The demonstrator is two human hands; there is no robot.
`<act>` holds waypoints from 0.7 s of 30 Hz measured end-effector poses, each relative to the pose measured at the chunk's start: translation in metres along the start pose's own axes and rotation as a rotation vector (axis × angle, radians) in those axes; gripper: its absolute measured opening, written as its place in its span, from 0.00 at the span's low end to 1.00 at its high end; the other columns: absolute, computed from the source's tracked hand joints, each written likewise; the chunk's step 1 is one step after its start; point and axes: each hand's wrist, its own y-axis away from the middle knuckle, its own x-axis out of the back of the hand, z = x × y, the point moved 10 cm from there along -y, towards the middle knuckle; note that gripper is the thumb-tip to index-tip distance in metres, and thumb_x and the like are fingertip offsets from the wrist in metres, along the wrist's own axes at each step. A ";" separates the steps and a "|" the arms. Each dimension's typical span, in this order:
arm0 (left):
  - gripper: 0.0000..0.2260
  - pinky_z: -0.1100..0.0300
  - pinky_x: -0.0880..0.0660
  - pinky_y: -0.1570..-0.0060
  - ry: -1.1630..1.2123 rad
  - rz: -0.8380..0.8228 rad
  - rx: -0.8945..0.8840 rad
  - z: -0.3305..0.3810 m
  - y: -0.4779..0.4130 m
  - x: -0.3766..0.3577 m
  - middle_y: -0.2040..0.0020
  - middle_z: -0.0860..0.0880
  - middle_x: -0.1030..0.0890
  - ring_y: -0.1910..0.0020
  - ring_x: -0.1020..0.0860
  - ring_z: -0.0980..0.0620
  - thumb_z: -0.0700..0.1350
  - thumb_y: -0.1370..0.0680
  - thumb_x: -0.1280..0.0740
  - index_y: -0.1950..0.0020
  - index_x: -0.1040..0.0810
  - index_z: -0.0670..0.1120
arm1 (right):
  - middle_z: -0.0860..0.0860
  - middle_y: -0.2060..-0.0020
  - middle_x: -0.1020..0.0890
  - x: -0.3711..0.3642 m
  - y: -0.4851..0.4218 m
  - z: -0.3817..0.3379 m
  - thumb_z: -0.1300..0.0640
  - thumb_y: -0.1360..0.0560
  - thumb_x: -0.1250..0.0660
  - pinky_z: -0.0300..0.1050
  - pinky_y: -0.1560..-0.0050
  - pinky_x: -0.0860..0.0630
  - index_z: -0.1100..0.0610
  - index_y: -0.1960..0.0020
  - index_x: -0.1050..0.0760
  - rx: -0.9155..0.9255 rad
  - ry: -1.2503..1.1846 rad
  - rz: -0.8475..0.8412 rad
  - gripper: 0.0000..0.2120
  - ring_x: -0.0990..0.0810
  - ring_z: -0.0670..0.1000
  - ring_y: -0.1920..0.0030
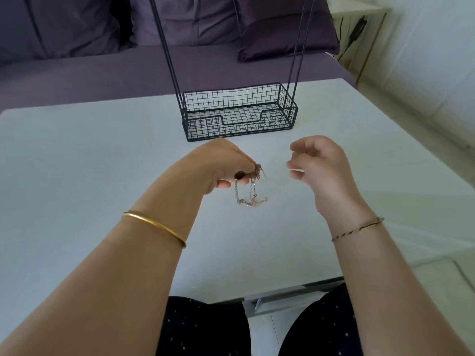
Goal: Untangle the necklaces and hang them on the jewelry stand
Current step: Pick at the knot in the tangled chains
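Nearest to you, your knees in dark dotted fabric show below the near edge of the table [77, 155]. Your forearms reach out over its pale top, a plain gold bangle [154, 226] on the left one and a thin twisted bracelet [358, 227] on the right.

Your left hand [221, 163] is closed in a pinch on the tangled necklaces [253, 187], holding the bunch at its fingertips on the side facing your other hand. The chains hang down from those fingertips in loose loops, and their lowest part appears to rest on the table just below and nearer you than the pinch.

Your right hand [323, 168] is beside the necklaces, apart from them, fingers loosely curled and partly open, gripping nothing that can be seen.

Beyond the necklaces, the black wire jewelry stand [239, 116] sits on the table with its mesh basket base facing you and its thin uprights rising out of the top of the view. Nothing hangs on the part that shows.

Past the stand lies a purple sofa [77, 73] with cushions.
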 end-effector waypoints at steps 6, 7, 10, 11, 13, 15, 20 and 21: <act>0.04 0.57 0.28 0.47 0.122 -0.047 0.039 -0.006 -0.001 0.001 0.57 0.49 0.14 0.59 0.18 0.56 0.41 0.22 0.33 0.55 0.18 0.45 | 0.45 0.64 0.19 -0.024 0.009 -0.014 0.64 0.29 0.32 0.29 0.63 0.29 0.52 0.61 0.20 0.128 0.209 -0.148 0.08 0.24 0.37 0.67; 0.04 0.58 0.28 0.48 0.142 -0.056 0.044 -0.006 -0.001 0.001 0.56 0.50 0.14 0.58 0.17 0.56 0.42 0.22 0.33 0.55 0.19 0.45 | 0.44 0.65 0.18 -0.027 0.010 -0.015 0.63 0.29 0.31 0.28 0.64 0.29 0.52 0.62 0.19 0.142 0.220 -0.156 0.07 0.24 0.37 0.68; 0.03 0.58 0.27 0.50 0.180 -0.057 0.049 -0.006 -0.001 0.001 0.57 0.49 0.14 0.60 0.18 0.55 0.43 0.23 0.32 0.56 0.20 0.45 | 0.42 0.68 0.18 -0.032 0.014 -0.024 0.61 0.30 0.29 0.29 0.61 0.29 0.51 0.65 0.20 0.218 0.252 -0.176 0.07 0.23 0.36 0.65; 0.04 0.58 0.27 0.50 0.190 -0.054 0.049 -0.006 0.000 0.001 0.58 0.48 0.14 0.60 0.18 0.55 0.43 0.23 0.32 0.56 0.20 0.45 | 0.41 0.67 0.19 -0.033 0.015 -0.027 0.61 0.30 0.28 0.29 0.59 0.29 0.51 0.65 0.20 0.254 0.283 -0.178 0.08 0.22 0.37 0.63; 0.04 0.58 0.26 0.51 0.204 -0.048 0.046 -0.005 0.000 0.001 0.60 0.48 0.15 0.62 0.18 0.55 0.43 0.23 0.32 0.57 0.20 0.45 | 0.41 0.63 0.19 -0.035 0.017 -0.032 0.60 0.30 0.28 0.32 0.56 0.28 0.50 0.64 0.20 0.307 0.355 -0.171 0.08 0.22 0.40 0.58; 0.04 0.59 0.26 0.51 0.197 -0.036 0.030 -0.003 0.001 0.002 0.60 0.48 0.15 0.63 0.18 0.56 0.43 0.23 0.32 0.57 0.20 0.45 | 0.41 0.63 0.20 -0.037 0.017 -0.033 0.61 0.30 0.29 0.34 0.55 0.28 0.50 0.64 0.20 0.340 0.413 -0.154 0.07 0.22 0.41 0.56; 0.04 0.58 0.24 0.48 0.164 0.002 -0.001 0.002 0.004 0.004 0.62 0.49 0.15 0.65 0.18 0.57 0.43 0.23 0.32 0.54 0.19 0.43 | 0.46 0.61 0.20 -0.041 0.017 -0.033 0.61 0.28 0.32 0.25 0.63 0.32 0.53 0.60 0.20 0.414 0.520 -0.127 0.05 0.25 0.38 0.60; 0.05 0.57 0.24 0.48 0.152 0.005 -0.007 0.003 0.005 0.003 0.62 0.48 0.15 0.64 0.18 0.57 0.43 0.22 0.32 0.54 0.19 0.42 | 0.46 0.60 0.20 -0.042 0.016 -0.032 0.61 0.28 0.33 0.25 0.63 0.33 0.54 0.60 0.21 0.417 0.530 -0.123 0.04 0.25 0.38 0.60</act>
